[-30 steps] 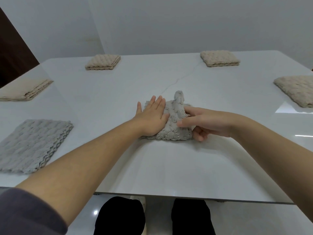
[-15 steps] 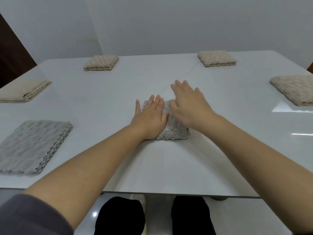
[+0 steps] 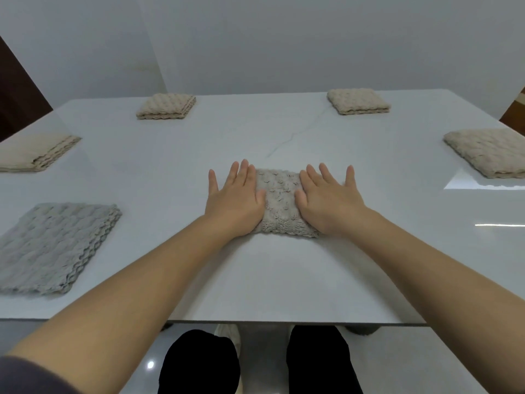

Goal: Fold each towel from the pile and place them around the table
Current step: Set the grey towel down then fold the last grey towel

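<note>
Grey knobbly towel (image 3: 279,201), folded small, lies at the middle of the white table (image 3: 255,280) under my flat, straight-fingered left hand (image 3: 234,200) and right hand (image 3: 329,201); soft, light and floppy, I judge, best pinched through all layers at its near edge.

Glossy white table (image 3: 284,280), centre grey towel (image 3: 279,200) folded small, left grey towel (image 3: 54,245) by the near edge, left beige towel (image 3: 31,152), far-left beige towel (image 3: 166,106), far-right beige towel (image 3: 358,100), right beige towel (image 3: 488,152)
</note>
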Tool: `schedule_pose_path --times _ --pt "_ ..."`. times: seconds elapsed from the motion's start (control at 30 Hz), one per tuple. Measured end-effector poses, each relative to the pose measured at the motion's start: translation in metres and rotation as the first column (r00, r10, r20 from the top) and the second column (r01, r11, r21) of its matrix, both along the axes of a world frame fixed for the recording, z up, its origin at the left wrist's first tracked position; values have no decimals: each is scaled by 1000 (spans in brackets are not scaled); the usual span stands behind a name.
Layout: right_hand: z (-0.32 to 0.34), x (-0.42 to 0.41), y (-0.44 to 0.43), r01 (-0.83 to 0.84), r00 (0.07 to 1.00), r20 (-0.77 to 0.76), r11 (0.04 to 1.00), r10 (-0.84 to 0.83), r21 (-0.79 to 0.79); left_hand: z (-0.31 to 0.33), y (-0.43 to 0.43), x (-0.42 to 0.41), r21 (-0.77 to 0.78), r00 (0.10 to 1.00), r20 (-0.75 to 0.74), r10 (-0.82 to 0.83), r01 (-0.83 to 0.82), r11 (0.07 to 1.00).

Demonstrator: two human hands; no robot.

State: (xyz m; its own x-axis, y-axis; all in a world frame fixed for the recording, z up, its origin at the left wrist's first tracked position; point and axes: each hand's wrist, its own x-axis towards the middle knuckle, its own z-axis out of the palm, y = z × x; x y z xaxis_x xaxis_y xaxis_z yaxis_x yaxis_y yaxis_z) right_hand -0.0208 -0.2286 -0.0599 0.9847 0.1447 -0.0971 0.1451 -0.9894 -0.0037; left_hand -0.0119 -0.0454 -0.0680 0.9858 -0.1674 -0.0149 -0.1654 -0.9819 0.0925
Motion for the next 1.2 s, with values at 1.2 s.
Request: schedule_pose_path --times 1.2 --pt "-7 31 51 97 995 -7 980 -97 171 42 52 -12 -630 893 -439 102 -386 674"
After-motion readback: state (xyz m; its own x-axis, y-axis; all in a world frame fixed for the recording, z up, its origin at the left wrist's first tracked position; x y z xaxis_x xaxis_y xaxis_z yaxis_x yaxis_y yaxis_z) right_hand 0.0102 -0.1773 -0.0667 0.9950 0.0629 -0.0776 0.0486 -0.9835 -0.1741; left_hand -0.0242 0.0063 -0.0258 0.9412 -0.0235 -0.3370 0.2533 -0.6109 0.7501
